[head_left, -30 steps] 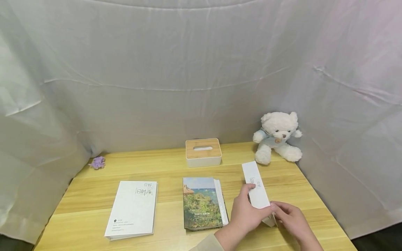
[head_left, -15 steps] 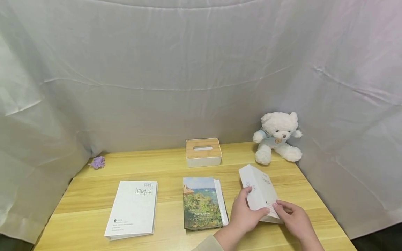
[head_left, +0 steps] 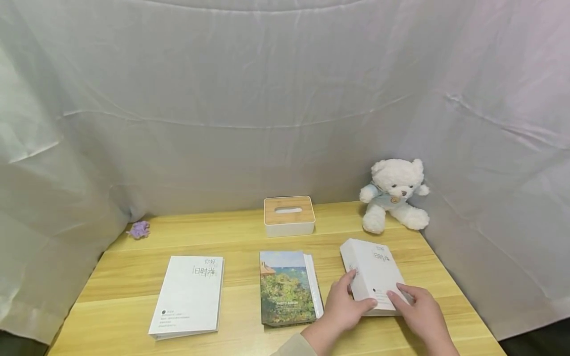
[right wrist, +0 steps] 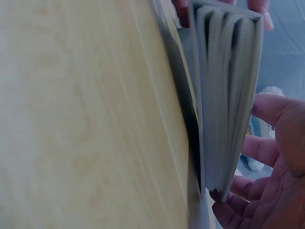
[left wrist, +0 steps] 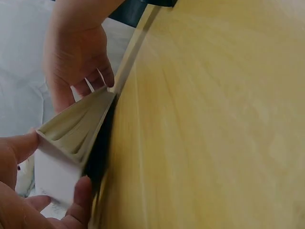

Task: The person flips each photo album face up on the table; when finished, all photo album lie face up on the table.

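Both hands hold a thick white album [head_left: 378, 274] at the right of the table, cover up. My left hand [head_left: 345, 304] grips its spine side, thumb at the near corner of the cover. My right hand [head_left: 420, 311] holds the opposite edge, thumb on the cover and the other fingers curled at the side. Loosely bunched pages [right wrist: 224, 90] show at the album's near end in the right wrist view. In the left wrist view a dark gap [left wrist: 100, 148] lies between the album [left wrist: 57, 171] and the wood.
A picture-covered photo album [head_left: 287, 291] lies left of the hands, and another white album [head_left: 189, 296] farther left. Behind stand a wood-topped tissue box [head_left: 289, 215] and a white teddy bear [head_left: 396, 193]. A small purple toy [head_left: 139, 230] sits at the back left. Grey cloth [head_left: 222, 99] surrounds the table.
The white album has turned from standing with its spine up to lying nearly flat, its cover now facing up. Both hands kept hold; the right thumb has come onto the cover.
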Demonstrator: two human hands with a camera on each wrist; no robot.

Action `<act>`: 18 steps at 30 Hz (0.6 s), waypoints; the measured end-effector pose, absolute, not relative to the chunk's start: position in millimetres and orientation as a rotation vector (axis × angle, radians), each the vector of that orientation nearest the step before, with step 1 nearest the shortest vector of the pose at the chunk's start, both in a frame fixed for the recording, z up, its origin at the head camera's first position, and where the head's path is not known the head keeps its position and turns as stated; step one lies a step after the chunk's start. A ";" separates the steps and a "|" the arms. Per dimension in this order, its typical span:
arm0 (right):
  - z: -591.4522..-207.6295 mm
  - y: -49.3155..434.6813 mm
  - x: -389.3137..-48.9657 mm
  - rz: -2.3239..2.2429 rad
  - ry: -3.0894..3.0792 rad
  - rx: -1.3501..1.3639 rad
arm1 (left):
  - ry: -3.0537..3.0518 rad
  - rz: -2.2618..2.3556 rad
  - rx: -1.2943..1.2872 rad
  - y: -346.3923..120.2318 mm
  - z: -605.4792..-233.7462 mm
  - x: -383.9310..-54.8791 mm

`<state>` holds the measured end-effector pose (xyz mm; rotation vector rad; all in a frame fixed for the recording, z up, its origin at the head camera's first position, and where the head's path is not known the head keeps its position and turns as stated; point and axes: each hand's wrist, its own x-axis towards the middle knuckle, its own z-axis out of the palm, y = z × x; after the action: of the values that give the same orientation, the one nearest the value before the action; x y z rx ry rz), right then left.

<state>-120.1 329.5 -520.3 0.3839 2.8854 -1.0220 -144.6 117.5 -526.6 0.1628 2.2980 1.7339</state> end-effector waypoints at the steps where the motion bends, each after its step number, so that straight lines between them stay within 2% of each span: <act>1: -520.4 329.4 -120.3 -1.014 2.885 0.387 | 2.308 1.720 0.169 117.2 -527.3 -144.7; 18: -521.9 330.0 -124.6 -1.014 2.846 0.449 | 2.362 1.576 0.221 119.2 -531.9 -147.6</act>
<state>-124.6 330.0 -521.9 0.4491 2.8459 -1.0141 -147.6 119.2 -531.9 0.2211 2.3619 1.5758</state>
